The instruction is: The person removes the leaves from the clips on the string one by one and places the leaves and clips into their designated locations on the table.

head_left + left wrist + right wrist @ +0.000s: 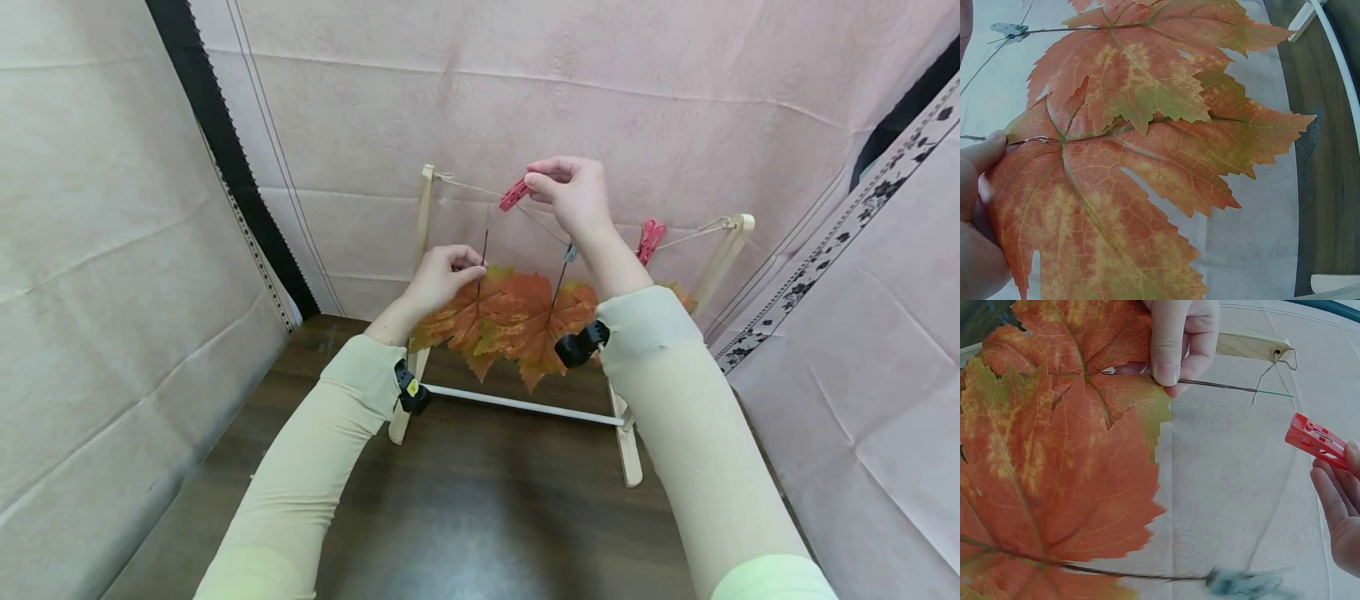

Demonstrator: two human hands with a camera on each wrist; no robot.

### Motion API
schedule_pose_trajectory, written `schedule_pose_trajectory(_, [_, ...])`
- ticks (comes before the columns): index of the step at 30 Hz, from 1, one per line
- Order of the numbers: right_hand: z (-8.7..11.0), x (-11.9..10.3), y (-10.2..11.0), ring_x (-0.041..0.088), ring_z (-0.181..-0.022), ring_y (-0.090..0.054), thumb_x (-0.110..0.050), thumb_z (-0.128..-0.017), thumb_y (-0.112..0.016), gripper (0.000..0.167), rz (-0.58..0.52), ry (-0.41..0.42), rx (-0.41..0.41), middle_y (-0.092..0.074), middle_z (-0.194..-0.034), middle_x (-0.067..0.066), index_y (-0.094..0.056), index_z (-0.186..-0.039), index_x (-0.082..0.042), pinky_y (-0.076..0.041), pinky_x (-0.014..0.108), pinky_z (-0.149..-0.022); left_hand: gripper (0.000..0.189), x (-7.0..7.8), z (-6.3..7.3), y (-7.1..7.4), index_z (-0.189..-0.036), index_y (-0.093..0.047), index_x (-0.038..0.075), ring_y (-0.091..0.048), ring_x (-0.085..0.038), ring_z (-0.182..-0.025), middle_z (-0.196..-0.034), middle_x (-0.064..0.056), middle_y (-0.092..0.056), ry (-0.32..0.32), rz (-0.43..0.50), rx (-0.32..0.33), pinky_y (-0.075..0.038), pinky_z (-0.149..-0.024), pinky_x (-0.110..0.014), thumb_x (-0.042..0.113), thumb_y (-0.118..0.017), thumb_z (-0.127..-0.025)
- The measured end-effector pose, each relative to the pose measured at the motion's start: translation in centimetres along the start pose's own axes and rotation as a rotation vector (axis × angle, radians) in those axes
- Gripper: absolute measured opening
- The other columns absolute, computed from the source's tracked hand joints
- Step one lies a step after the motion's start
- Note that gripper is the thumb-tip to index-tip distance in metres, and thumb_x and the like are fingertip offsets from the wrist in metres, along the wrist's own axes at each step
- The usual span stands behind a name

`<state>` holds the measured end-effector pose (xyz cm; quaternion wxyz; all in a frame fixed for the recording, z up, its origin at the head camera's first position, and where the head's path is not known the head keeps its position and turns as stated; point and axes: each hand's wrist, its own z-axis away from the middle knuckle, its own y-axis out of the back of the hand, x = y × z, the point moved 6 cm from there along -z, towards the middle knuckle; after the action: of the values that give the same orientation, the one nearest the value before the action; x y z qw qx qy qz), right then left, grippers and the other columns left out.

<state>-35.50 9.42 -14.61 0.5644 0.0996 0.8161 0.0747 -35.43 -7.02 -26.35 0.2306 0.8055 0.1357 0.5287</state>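
My left hand (442, 279) pinches the dark stem of an orange-green artificial maple leaf (1085, 206) between thumb and fingers. The stem's thin tip reaches up to a string (468, 187) in the right wrist view. My right hand (576, 196) holds a red clothespin (1313, 439) by its handle end, close beside the string. A second maple leaf (543, 321) overlaps the first and hangs by its stem from a blue-grey clothespin (570, 252) on the string. Farther right, another red clothespin (651, 240) is clipped on the string, partly behind my right arm.
The string runs between two wooden posts (423, 208), tied at their tops. A white crossbar (517, 404) joins the frame low down, above the dark wooden table (480, 517). Pale cloth walls (600, 92) stand at the back and both sides.
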Motion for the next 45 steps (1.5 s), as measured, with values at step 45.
schedule_pose_trajectory(45, [5.9,3.2,6.7,0.004,-0.081,-0.065,-0.004,-0.083,-0.069,0.017,-0.187,0.077,-0.142,-0.068,-0.086,-0.007,-0.067,-0.098,-0.012,-0.051,0.015,-0.075,0.014,-5.0,5.8,4.4,-0.091,-0.068,0.001,-0.057,-0.008,-0.079,-0.092,-0.012,-0.069,-0.034,-0.078,-0.212,-0.046,-0.073,-0.020,0.013,-0.061,-0.091])
